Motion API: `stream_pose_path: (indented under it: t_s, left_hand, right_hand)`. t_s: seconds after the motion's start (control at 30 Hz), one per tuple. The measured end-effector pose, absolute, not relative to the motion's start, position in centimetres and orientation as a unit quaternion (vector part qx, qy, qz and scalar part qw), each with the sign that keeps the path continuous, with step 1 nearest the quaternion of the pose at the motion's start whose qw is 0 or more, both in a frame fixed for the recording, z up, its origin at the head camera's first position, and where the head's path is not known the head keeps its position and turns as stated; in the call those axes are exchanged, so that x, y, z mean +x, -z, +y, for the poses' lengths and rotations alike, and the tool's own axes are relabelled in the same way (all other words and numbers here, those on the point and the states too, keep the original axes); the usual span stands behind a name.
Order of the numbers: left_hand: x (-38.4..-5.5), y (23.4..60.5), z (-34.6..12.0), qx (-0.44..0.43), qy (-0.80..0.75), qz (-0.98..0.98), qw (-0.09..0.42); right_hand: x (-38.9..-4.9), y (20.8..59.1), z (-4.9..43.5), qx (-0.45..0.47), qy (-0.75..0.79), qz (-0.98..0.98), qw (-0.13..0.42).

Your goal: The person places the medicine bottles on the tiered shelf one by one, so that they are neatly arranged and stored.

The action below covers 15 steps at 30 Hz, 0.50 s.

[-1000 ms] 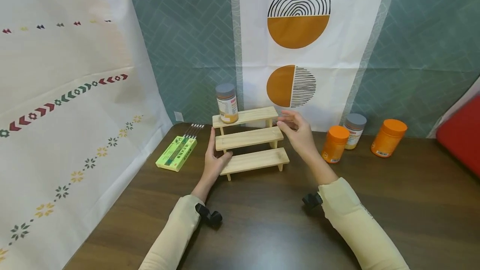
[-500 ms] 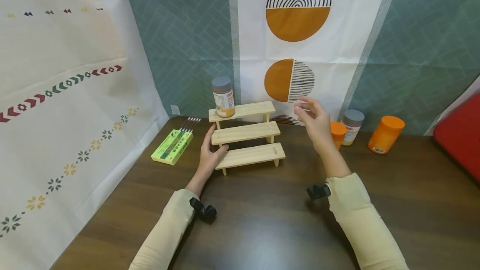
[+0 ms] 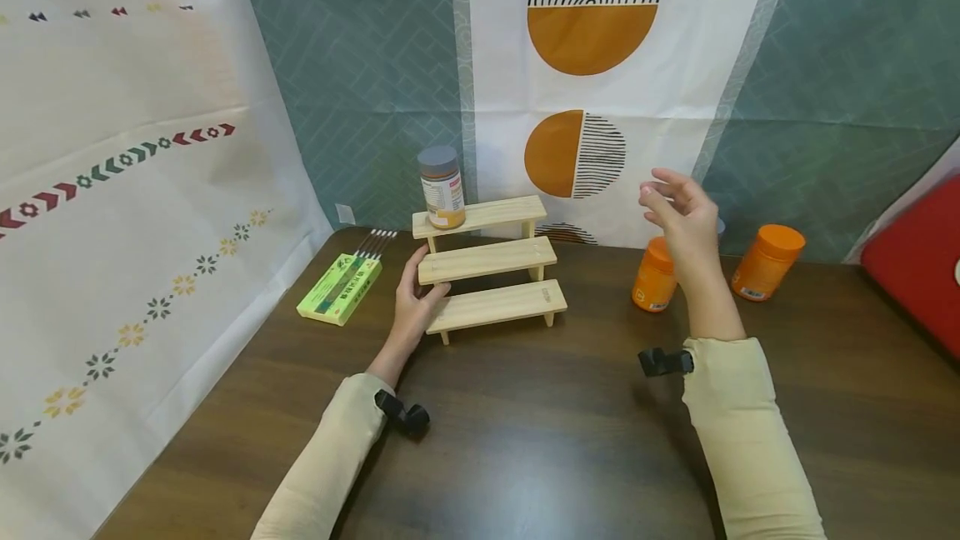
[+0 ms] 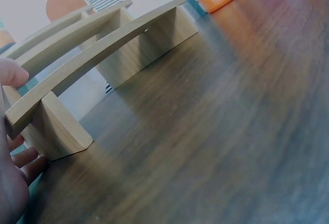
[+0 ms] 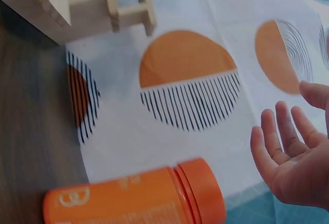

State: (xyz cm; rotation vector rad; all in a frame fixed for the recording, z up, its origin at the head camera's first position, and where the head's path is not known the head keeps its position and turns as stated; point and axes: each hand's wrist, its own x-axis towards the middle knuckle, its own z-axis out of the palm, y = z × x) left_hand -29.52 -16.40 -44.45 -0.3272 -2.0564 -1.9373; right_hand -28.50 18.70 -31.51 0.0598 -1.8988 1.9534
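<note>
- Grips left end of wooden rack [image 3: 489, 260] on dark table [image 3: 510, 415] with left hand [image 3: 411, 304], fingers curled, partly hidden.
- Bears grey-lidded jar [image 3: 442, 190] on rack's top tier, at left.
- Holds right hand [image 3: 688, 223] aloft near orange bottle [image 3: 652, 280], apparently not touching it, fingers loosely bent, parted.

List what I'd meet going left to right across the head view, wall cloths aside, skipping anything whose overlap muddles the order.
Green box, left hand, rack, orange bottle, second orange bottle, red object.
</note>
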Motion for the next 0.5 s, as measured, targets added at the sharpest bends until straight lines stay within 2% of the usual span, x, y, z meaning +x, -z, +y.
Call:
stream_pose_path:
  t_s: [0.23, 0.5]
  left_hand:
    - [-29.0, 44.8, -17.0, -0.12, 0.68, -0.707, 0.15]
    - [-29.5, 44.7, -16.3, -0.138, 0.682, -0.704, 0.141]
  right_hand:
    - [-28.3, 31.5, 21.0, 0.011, -0.718, -0.661, 0.22]
    - [-27.8, 31.3, 25.4, -0.031, -0.757, -0.597, 0.265]
